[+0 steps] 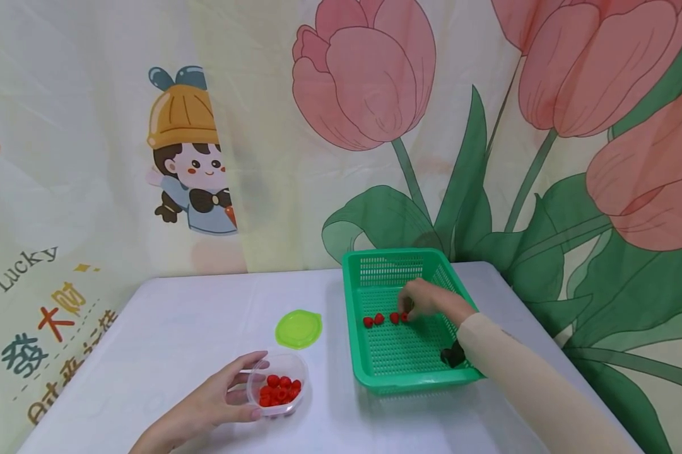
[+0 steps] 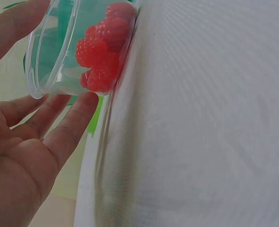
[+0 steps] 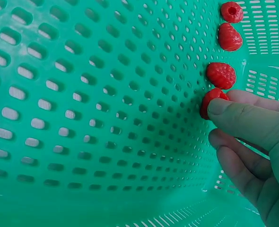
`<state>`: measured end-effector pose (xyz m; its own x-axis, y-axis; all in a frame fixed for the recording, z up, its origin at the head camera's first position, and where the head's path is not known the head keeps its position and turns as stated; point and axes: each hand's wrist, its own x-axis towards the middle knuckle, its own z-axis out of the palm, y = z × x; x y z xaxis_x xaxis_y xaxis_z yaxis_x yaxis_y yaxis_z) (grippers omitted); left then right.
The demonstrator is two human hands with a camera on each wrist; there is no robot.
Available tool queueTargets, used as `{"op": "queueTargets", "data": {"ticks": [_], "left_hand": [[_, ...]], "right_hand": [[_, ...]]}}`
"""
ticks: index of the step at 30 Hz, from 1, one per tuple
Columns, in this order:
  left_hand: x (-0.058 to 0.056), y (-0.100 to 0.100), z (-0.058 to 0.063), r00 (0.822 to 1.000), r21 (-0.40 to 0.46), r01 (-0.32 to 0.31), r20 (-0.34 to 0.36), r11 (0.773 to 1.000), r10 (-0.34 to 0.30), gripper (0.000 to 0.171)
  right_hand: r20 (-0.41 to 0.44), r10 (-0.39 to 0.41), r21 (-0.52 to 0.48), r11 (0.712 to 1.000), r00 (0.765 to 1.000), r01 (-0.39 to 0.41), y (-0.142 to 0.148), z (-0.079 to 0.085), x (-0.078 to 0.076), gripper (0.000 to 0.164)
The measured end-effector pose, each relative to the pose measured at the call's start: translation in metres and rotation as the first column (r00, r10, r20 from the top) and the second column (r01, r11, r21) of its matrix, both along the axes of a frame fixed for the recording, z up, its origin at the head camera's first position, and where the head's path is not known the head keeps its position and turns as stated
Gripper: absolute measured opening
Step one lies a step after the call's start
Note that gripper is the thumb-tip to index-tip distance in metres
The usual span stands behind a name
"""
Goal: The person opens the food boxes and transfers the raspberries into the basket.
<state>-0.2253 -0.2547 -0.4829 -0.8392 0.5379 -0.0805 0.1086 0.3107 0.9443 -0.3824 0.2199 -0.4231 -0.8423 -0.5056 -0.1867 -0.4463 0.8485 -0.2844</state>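
Observation:
In the head view, my left hand (image 1: 216, 397) holds a clear round plastic tub (image 1: 288, 362) on the table, thumb on one side and fingers on the other. Several red raspberries (image 2: 99, 56) lie in the bottom of this tub. Over a green perforated basket (image 1: 368, 382), my right hand (image 1: 424, 299) reaches down inside. Its thumb and fingertips pinch a raspberry (image 3: 206, 105) at the basket floor, partly hidden by the thumb. Three more raspberries (image 3: 221, 75) lie in a row beside it.
A bright green lid (image 1: 298, 329) lies flat on the white table (image 1: 216, 315), between the tub and the basket's left side. Close below the right sleeve (image 1: 505, 353), a small dark object (image 1: 453, 355) overlaps the basket's front right corner. A printed curtain (image 1: 272, 126) hangs behind the table.

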Motion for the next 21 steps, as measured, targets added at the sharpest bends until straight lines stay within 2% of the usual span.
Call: {"op": "queueTargets", "data": {"ticks": [14, 21], "left_hand": [[0.001, 0.001, 0.0, 1.0, -0.006, 0.001, -0.012, 1.0, -0.001, 0.087], [0.001, 0.0, 0.0, 1.0, 0.0, 0.001, -0.005, 1.0, -0.001, 0.087]], "right_hand": [[-0.018, 0.003, -0.011, 1.0, 1.0, -0.003, 0.001, 0.0, 0.002, 0.015], [-0.034, 0.045, -0.045, 0.998, 0.998, -0.047, 0.003, 0.014, 0.006, 0.015]]}}
